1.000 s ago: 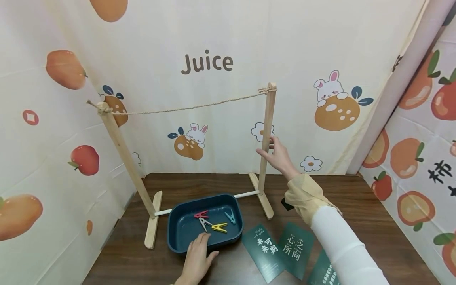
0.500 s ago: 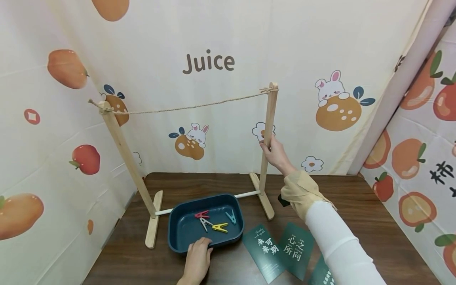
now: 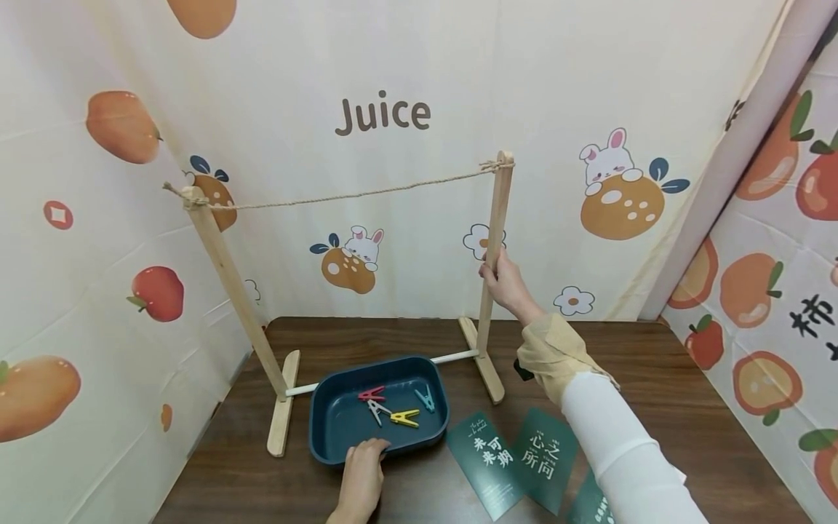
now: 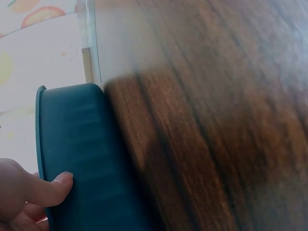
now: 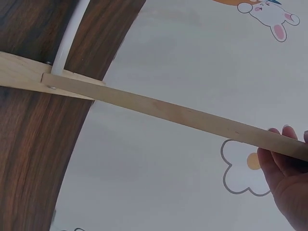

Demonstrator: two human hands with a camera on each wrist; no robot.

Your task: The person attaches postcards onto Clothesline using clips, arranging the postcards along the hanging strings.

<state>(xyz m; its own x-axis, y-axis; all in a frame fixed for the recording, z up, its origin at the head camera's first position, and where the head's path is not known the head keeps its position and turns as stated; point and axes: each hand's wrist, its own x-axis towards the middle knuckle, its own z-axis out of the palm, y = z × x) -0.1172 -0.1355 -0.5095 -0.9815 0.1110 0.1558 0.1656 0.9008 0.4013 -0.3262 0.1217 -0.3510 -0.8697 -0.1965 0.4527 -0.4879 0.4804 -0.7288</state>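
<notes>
My right hand [image 3: 509, 285] grips the right wooden post [image 3: 499, 211] of a stand partway up; in the right wrist view the fingers [image 5: 288, 166] wrap that post [image 5: 183, 115]. A twine line [image 3: 340, 196] runs from it to the left post [image 3: 229, 280]. My left hand [image 3: 361, 477] holds the near rim of a dark blue tray [image 3: 317, 429], its thumb pressed on the outer wall of the tray [image 4: 91, 144] in the left wrist view. Inside the tray lie a red clothespin [image 3: 371, 394], a white one [image 3: 376, 411], a yellow one [image 3: 405, 418] and a blue one [image 3: 425, 398].
Three dark green cards lie right of the tray: one [image 3: 483, 462] nearest it, another [image 3: 545, 455] overlapping it, a third [image 3: 592, 502] partly under the right sleeve. A white rod [image 3: 453, 357] joins the stand's wooden feet [image 3: 481, 364]. Behind the brown table [image 3: 687, 407] hangs a printed cloth.
My right hand has closed around the right post, which has shifted very slightly right at its top. The left hand's fingers and thumb have closed on the tray's rim.
</notes>
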